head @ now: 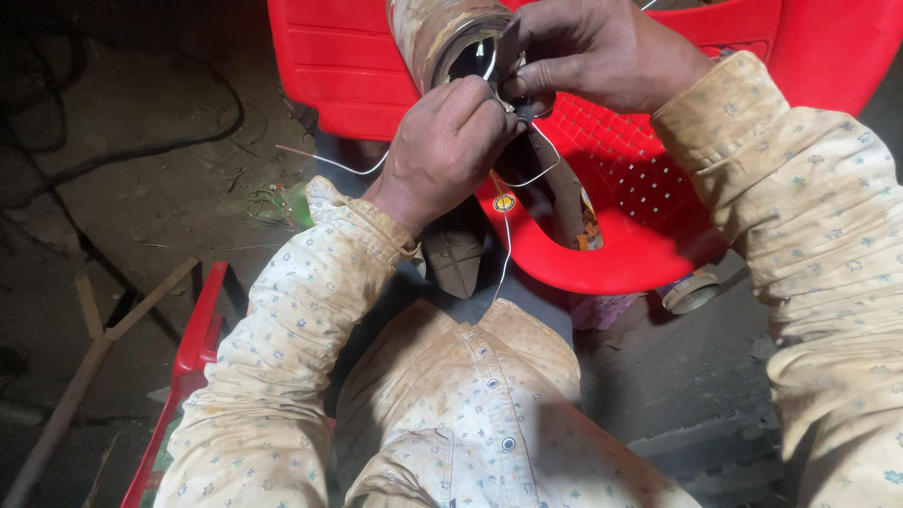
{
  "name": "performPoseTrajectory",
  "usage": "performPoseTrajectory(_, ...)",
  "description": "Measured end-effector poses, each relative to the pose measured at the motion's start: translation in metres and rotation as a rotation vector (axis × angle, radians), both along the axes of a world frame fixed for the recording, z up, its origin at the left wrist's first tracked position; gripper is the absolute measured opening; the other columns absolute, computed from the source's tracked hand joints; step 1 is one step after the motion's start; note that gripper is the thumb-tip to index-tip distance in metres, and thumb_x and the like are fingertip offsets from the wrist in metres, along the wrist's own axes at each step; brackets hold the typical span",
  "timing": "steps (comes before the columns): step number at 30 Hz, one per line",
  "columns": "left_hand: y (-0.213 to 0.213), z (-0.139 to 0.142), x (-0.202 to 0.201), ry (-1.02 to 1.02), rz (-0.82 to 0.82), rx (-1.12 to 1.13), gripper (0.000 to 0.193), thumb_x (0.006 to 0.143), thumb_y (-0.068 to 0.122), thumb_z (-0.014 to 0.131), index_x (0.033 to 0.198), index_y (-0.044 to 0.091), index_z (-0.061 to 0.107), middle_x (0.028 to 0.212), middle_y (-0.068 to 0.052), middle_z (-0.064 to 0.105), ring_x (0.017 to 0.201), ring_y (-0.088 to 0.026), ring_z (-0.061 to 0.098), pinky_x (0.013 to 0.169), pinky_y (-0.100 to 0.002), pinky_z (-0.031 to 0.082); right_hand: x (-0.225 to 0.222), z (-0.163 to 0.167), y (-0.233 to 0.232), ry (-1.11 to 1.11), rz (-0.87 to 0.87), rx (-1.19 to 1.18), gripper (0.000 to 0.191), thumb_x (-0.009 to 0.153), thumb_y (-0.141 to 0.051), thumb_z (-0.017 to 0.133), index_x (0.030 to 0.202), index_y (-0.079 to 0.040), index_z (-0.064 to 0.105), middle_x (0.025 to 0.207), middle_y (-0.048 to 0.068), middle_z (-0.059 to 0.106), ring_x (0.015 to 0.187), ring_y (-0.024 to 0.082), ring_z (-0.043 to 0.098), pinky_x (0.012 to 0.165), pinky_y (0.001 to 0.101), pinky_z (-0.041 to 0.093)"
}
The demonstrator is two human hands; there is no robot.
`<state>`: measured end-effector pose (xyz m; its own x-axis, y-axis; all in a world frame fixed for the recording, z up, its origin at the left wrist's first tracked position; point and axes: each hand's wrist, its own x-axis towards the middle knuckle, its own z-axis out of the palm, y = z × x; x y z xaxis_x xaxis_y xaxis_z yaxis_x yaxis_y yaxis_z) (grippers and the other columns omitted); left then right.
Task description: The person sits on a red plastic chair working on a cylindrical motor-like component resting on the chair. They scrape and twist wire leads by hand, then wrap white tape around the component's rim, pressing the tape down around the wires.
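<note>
A worn tan cylinder (440,33) lies tilted on a red chair, thin white wires (513,179) trailing from its open end.

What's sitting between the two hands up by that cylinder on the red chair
In the head view, the left hand and right hand nearly meet; between them are thin white wires at the open end of the cylinder.

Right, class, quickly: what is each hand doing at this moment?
Left hand: closed in a pinching grip on the thin white wire at the mouth of the cylinder.
Right hand: closed on a small dark part at that opening.
</note>
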<state>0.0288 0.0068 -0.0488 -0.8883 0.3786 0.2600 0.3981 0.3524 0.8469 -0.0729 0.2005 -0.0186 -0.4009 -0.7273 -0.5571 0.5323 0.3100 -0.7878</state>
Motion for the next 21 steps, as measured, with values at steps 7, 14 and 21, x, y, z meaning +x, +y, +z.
performPoseTrajectory(7,-0.002,0.000,0.004,0.045,-0.030,-0.114,0.020,0.096,0.006,0.075,0.114,0.002,0.067,0.093,-0.010,0.055,0.084,-0.027,0.061,0.071,-0.039,0.051,0.003,-0.012,-0.014,-0.024,0.019,0.153,0.008,0.098,-0.006,0.071,0.104,-0.002,0.067,0.080,0.001,0.062,0.067,0.009,0.060,0.056,0.0260,0.049)
performPoseTrajectory(14,0.004,0.013,0.009,-0.059,-0.021,-0.125,0.024,0.097,0.004,0.075,0.117,0.001,0.063,0.106,-0.014,0.060,0.095,-0.031,0.064,0.077,-0.042,0.053,0.020,-0.001,-0.005,0.473,-0.046,0.327,0.010,0.095,-0.003,0.074,0.101,0.001,0.067,0.080,0.008,0.065,0.069,0.018,0.064,0.060,0.0314,0.050)
performPoseTrajectory(21,0.017,0.027,-0.007,-0.670,-0.041,-0.023,0.013,0.091,0.005,0.077,0.096,-0.004,0.069,0.091,-0.017,0.063,0.078,-0.030,0.067,0.069,-0.039,0.053,0.127,0.058,-0.002,0.670,-0.537,0.616,0.022,0.100,0.001,0.068,0.114,-0.001,0.052,0.107,0.014,0.062,0.090,0.027,0.067,0.081,0.0362,0.054)
